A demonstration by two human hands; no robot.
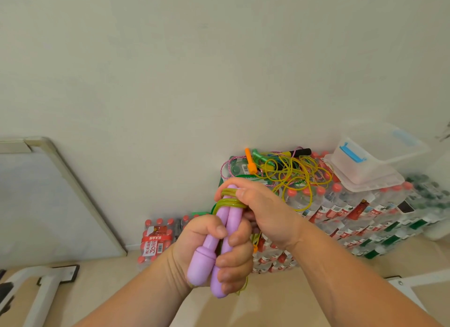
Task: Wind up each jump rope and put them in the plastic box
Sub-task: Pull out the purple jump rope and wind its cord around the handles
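Two lilac plastic jump-rope handles (230,219) are lying side by side in the left hand (188,241), which is clenching them round their middles, thumb across the front and fingers curling in from the right. Their long axis is running nearly upright in the view, the rounded butt ends pointing down toward the person and the cord ends pointing up and away. The right hand (265,209) is sitting just above, touching the tops of the handles, and is pinching the translucent yellow-green cord (229,202) between thumb and forefinger. Several turns of that cord are already circling both handles near their upper ends, and a loose length seems to be hanging behind the left hand, so the winding is looking partly done rather than finished.

What the coming move is turning on is where the clear plastic box with the blue latch (360,170) is standing: up and to the right of both hands, well apart from them, on top of a stack of shrink-wrapped water bottles with red caps (353,212). The right hand is the nearer one to it. Between the hands and the box, a tangle of other ropes in yellow, pink and green (287,170) is lying on the same stack, waiting to be wound. Once the cord is tucked, the bundle will probably be travelling rightward and away, over that tangle.
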